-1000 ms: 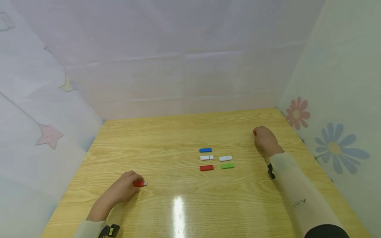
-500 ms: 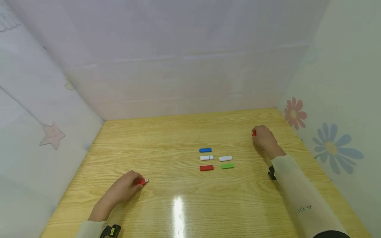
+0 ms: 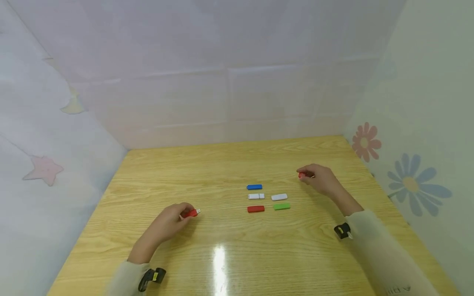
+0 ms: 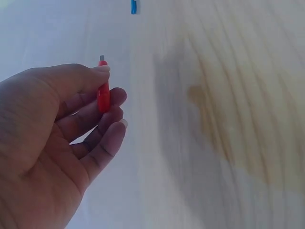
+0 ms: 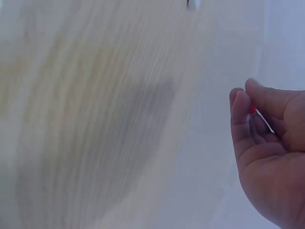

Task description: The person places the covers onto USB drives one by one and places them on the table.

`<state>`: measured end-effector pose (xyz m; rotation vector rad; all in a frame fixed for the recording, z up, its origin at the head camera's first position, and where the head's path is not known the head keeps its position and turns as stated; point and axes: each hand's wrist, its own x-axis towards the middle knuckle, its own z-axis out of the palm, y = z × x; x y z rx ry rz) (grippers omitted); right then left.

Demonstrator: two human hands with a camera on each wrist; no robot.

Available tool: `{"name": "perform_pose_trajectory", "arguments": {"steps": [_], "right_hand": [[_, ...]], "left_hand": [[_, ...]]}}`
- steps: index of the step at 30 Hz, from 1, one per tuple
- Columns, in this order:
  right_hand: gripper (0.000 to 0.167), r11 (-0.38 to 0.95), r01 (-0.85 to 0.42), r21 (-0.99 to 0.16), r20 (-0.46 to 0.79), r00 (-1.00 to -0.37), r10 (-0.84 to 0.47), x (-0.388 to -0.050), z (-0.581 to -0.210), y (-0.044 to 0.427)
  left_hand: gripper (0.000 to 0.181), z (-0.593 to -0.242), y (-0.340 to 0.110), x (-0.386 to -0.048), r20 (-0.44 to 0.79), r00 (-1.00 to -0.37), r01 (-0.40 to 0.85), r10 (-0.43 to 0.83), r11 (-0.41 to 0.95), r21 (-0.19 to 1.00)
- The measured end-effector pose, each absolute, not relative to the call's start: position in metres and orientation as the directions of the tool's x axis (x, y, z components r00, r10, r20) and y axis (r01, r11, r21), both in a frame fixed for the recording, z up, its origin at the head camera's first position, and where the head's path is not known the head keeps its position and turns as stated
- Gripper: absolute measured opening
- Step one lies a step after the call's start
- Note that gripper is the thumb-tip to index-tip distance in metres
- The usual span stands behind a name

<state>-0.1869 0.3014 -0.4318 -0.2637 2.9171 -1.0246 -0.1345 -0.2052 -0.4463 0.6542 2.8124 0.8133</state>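
In the head view my left hand (image 3: 168,224) pinches a red USB flash drive (image 3: 190,213), its bare metal plug toward the right. The left wrist view shows that flash drive (image 4: 103,90) between thumb and fingers, above the table. On the far right, my right hand (image 3: 321,180) pinches a small red piece (image 3: 301,175), mostly hidden by the fingers. Only a sliver of this red piece (image 5: 253,109) shows in the right wrist view, so its kind is unclear. Both hands are apart from the sticks lying mid-table.
On the wooden table (image 3: 166,172) lie a blue stick (image 3: 254,187), a white flash drive (image 3: 256,196), a red stick (image 3: 256,209), a second white stick (image 3: 279,197) and a green stick (image 3: 281,206). Patterned sheets (image 3: 222,102) rise behind and beside the table.
My left hand has moved right and farther back with the red flash drive. My right hand has come left and slightly nearer, bringing the red piece along. The sticks mid-table have stayed put.
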Motion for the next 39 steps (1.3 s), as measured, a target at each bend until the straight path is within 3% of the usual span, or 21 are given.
{"name": "perform_pose_trajectory", "arguments": {"steps": [17,24,39], "right_hand": [[0.026,0.612,-0.233,-0.756,0.094,-0.964,-0.25,-0.14,-0.418,0.249],[0.025,0.592,-0.327,-0.736,0.132,-0.928,-0.349,-0.13,-0.429,0.225],[0.024,0.527,-0.377,-0.762,0.168,-0.901,-0.401,-0.121,-0.439,0.188]], "left_hand": [[0.015,-0.433,-0.134,-0.147,0.08,-0.817,0.502,0.572,0.634,0.588],[0.014,-0.429,-0.102,-0.152,0.103,-0.763,0.569,0.638,0.587,0.576],[0.019,-0.43,-0.071,-0.155,0.143,-0.708,0.633,0.692,0.532,0.562]]}}
